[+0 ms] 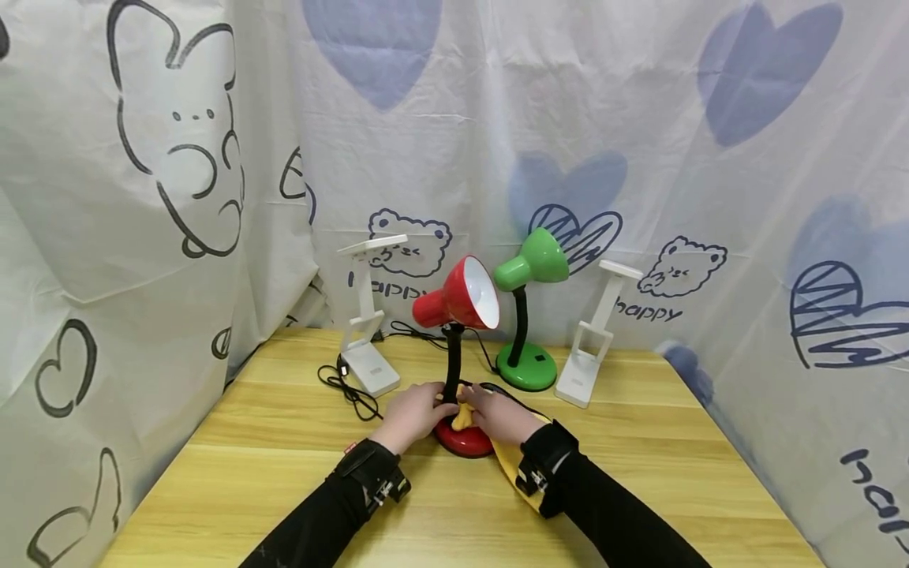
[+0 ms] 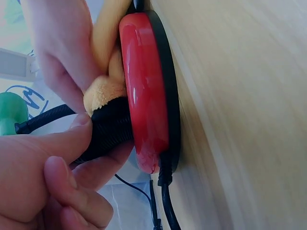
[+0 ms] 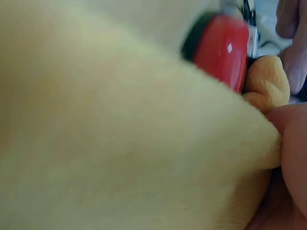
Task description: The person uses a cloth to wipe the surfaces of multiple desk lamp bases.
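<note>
A red desk lamp (image 1: 449,303) stands upright mid-table, its shade tipped up to the right. My left hand (image 1: 412,412) grips the lower end of its black ribbed neck (image 2: 112,132), thumb and fingers around it just above the round red base (image 2: 146,91). From the other side, my right hand (image 1: 503,416) holds a fuzzy yellow cloth (image 3: 134,143) bunched against the foot of the neck, over the base. The cloth's loose part hangs below the right wrist and fills much of the right wrist view. The right fingertips are partly hidden by the cloth.
Behind stands a green desk lamp (image 1: 527,368). White folding lamps stand at left (image 1: 372,369) and right (image 1: 578,377). A black cable (image 1: 348,386) lies coiled beside the left one. Printed curtains (image 1: 461,158) hang close around the wooden table (image 1: 284,450).
</note>
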Demonstrator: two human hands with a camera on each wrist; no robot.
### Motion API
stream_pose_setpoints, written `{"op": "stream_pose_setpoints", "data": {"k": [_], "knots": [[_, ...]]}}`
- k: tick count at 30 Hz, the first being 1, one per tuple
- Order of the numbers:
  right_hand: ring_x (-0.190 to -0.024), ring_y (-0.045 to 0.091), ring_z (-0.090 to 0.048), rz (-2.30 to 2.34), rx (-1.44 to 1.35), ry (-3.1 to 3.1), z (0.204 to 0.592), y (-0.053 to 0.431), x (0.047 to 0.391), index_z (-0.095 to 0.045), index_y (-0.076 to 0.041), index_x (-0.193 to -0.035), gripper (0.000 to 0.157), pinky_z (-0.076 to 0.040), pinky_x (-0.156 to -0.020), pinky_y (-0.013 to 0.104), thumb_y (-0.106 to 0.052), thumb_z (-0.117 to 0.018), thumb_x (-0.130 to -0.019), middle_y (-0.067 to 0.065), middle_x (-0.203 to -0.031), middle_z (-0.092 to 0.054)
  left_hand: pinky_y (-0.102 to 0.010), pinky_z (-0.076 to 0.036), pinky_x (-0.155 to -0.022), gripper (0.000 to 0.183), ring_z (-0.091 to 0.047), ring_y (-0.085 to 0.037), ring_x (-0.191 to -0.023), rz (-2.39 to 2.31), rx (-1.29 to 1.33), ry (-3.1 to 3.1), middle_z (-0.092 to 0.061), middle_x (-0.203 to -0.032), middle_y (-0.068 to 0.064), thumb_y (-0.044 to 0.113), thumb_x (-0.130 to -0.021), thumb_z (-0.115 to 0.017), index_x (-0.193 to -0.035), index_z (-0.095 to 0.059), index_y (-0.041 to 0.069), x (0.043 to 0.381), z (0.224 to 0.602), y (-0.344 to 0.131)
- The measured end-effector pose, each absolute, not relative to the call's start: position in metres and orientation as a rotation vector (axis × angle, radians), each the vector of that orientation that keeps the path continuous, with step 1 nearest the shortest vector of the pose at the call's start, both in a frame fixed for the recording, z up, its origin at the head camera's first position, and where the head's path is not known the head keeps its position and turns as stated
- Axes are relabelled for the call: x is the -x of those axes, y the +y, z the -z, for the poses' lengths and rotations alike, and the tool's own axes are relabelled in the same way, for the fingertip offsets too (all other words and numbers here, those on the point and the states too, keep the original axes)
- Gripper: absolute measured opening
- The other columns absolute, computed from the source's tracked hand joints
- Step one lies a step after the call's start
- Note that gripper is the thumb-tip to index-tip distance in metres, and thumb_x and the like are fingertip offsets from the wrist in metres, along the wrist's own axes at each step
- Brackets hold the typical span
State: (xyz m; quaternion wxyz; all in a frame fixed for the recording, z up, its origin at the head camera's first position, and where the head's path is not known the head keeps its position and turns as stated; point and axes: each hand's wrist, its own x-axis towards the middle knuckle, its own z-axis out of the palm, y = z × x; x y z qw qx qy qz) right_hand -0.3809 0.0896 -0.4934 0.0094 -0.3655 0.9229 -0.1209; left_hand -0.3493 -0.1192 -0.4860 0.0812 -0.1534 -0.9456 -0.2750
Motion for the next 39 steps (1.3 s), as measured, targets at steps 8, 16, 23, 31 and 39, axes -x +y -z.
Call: {"op": "stream_pose_setpoints", "data": {"k": [8,16,23,31,39], "knots": [[-0.138,0.028,-0.039,0.304,1.253,2.812,0.488,0.101,0.339,-0.044,-0.017,-0.146,0.046,-0.04,-0.106,0.046,-0.014,-0.044,-0.1,0.011,-0.149,-0.044,-0.035,-0.048,-0.061,0.033,-0.067,-0.02,-0.079,0.742,0.414,-2.828,-0.072,-0.091,0.001,0.048,-0.088,-0.066,-0.105,-0.068,0.02,0.352,0.489,-0.12],[-0.14,0.032,-0.037,0.12,1.133,2.92,0.483,0.12,0.292,-0.036,-0.012,-0.15,0.066,-0.046,-0.099,0.043,-0.021,-0.063,-0.091,0.017,-0.154,-0.033,-0.034,-0.047,-0.062,0.035,-0.064,-0.017,-0.076,0.772,0.408,-2.857,-0.07,-0.089,0.002,0.047,-0.089,-0.065,-0.109,-0.067,0.019,0.352,0.489,-0.121],[-0.054,0.012,-0.051,0.38,0.901,2.832,0.475,0.13,0.277,-0.054,-0.013,-0.137,0.039,-0.041,-0.054,0.028,-0.025,-0.049,-0.101,0.009,-0.112,-0.068,-0.03,-0.039,-0.053,0.027,-0.054,-0.012,-0.061,0.825,0.413,-2.861,-0.064,-0.077,0.006,0.045,-0.09,-0.065,-0.101,-0.066,0.02,0.351,0.488,-0.121],[-0.069,0.014,-0.057,1.73,0.244,2.229,0.458,0.169,0.293,-0.052,-0.001,-0.117,0.04,-0.05,-0.063,0.029,-0.037,-0.051,-0.1,0.002,-0.084,-0.057,-0.03,-0.041,-0.056,0.029,-0.06,-0.013,-0.068,0.809,0.427,-2.857,-0.068,-0.083,0.004,0.048,-0.089,-0.065,-0.1,-0.066,0.021,0.352,0.49,-0.12],[-0.108,0.013,-0.063,2.476,0.327,1.227,0.465,0.244,0.305,-0.034,-0.018,-0.136,0.034,-0.05,-0.092,0.03,-0.034,-0.031,-0.107,-0.001,-0.117,-0.064,-0.031,-0.04,-0.055,0.027,-0.056,-0.011,-0.065,0.857,0.396,-2.886,-0.067,-0.082,0.004,0.047,-0.09,-0.065,-0.1,-0.066,0.021,0.351,0.488,-0.118]]}}
